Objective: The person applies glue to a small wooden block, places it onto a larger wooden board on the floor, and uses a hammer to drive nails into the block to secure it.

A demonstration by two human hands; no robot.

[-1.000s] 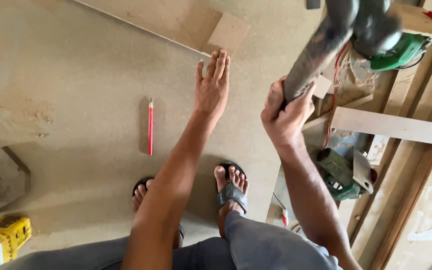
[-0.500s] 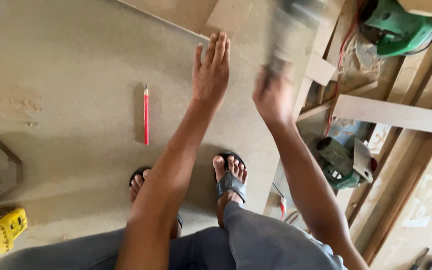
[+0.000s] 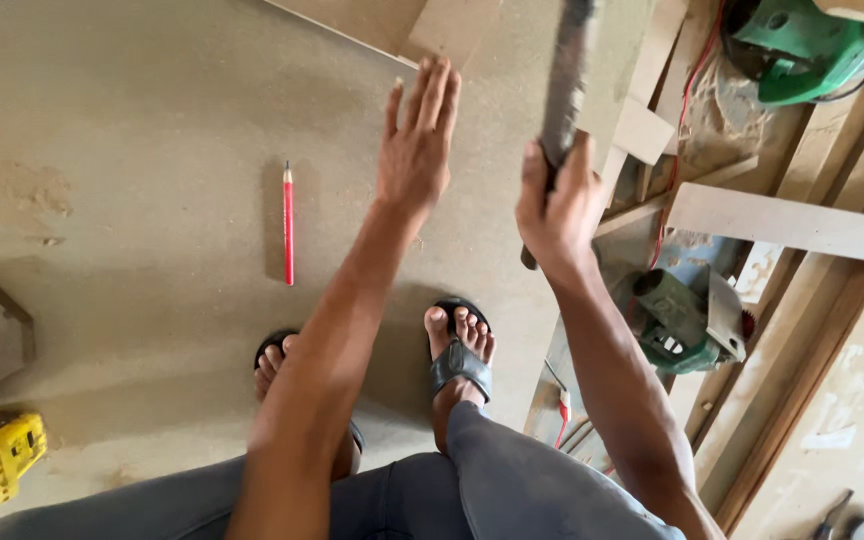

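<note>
The right hand [image 3: 557, 205] stays clenched round a hammer handle [image 3: 564, 85], which now points toward 12 o'clock, blurred, its head out of view; a second ago it leaned toward 1 o'clock with the head showing. The left hand [image 3: 417, 150] remains open and flat on the board [image 3: 132, 120], fingers straight. The red pencil [image 3: 288, 222] lies at its 9 o'clock, unmoved.

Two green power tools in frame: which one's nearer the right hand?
The lower green tool, beside the right hand's forearm. The other green tool sits in the top-right corner, farther off.
</note>
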